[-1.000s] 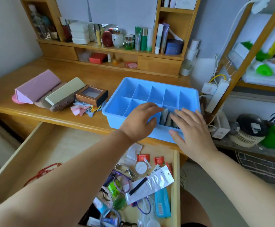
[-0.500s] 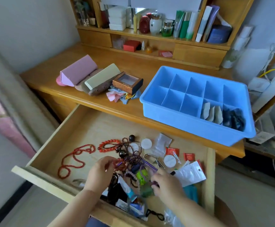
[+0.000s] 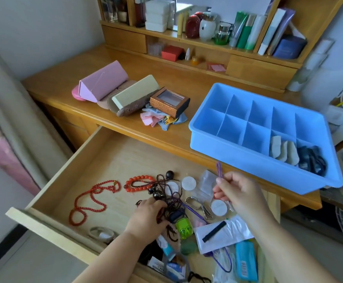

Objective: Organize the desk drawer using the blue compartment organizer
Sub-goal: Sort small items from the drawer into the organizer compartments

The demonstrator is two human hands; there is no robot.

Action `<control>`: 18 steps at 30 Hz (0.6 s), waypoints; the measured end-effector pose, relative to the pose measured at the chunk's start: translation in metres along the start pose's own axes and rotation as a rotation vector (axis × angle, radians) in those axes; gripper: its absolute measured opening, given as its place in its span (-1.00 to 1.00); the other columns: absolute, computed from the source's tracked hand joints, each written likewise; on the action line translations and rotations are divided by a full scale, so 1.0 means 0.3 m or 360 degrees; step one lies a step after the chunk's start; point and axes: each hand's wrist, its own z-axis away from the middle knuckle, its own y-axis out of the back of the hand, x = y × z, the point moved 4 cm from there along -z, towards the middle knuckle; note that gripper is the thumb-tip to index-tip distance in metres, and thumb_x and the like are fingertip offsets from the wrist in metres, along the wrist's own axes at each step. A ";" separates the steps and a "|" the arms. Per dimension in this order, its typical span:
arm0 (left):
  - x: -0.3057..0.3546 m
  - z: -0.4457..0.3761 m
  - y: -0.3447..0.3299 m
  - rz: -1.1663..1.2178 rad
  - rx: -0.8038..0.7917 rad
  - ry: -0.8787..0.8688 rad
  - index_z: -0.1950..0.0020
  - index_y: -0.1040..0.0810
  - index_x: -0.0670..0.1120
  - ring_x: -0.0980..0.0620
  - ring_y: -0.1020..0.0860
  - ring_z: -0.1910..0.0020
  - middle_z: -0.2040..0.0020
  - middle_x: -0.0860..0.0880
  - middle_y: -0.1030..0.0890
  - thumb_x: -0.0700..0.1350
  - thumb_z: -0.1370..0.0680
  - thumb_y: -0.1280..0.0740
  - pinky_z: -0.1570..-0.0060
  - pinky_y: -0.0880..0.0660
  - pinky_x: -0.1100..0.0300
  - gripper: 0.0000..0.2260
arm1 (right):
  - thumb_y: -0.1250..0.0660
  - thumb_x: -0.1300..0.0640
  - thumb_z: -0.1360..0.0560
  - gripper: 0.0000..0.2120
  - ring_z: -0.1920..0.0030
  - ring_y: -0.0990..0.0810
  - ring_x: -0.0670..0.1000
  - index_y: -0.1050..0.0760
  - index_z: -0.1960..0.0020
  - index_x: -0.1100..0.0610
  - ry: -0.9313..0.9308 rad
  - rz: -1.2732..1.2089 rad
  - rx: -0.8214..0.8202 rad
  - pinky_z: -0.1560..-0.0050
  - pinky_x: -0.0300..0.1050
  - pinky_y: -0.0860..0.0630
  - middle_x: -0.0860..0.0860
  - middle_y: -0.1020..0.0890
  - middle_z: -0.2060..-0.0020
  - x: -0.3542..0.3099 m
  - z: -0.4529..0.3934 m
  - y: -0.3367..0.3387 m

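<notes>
Blue organizer (image 3: pixel 223 162) sits on tabletop (image 3: pixel 166 84), right side, just behind the open drawer (image 3: pixel 109 160); 2 near-right compartments hold folded pale cloths (image 3: pixel 284 149) & dark items (image 3: pixel 311 158), the rest look bare. Right hand (image 3: pixel 236 190) is raised over the drawer, fingers pinched on a purple cord (image 3: pixel 219 169), loop end sticking up. Left hand (image 3: pixel 148 216) is down in the tangle of dark bead strings (image 3: pixel 166 193), fingers curled round some strands.

Step in hand, prob.: freeing the cord from the tangle. Best done w/ left hand pinning the beads while the right draws slow & straight up; a yank would likely drag the whole clump or knot it tighter. Once loose, coil it & drop into a bare compartment.

Drawer also holds red bead necklace (image 3: pixel 89 201), red bracelet (image 3: pixel 138 182), round white pads (image 3: pixel 188 183), metal clips (image 3: pixel 197 203), green bottle (image 3: pixel 184 227), white pouch (image 3: pixel 225 233), blue packet (image 3: pixel 246 260). Tabletop, left: pink case (image 3: pixel 103 80), cream case (image 3: pixel 135 91), brown window box (image 3: pixel 169 102) on pastel cloths (image 3: pixel 156 119). Shelf unit (image 3: pixel 258 64) behind w/ bottles, jars, books. Grey floor lower left; pink curtain far left.
</notes>
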 end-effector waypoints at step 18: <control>0.106 0.124 -0.051 -0.0341 -0.0676 -0.0406 -0.05 -0.58 0.06 0.06 -0.54 0.04 0.01 0.10 -0.60 0.12 -0.46 -0.33 0.11 -0.42 0.19 -0.77 | -0.42 0.15 -0.45 -0.90 0.22 -0.59 -0.11 -0.56 0.22 0.00 0.0631 0.0586 -0.0118 0.19 -0.23 -0.51 -0.11 -0.62 0.24 -0.005 0.163 0.012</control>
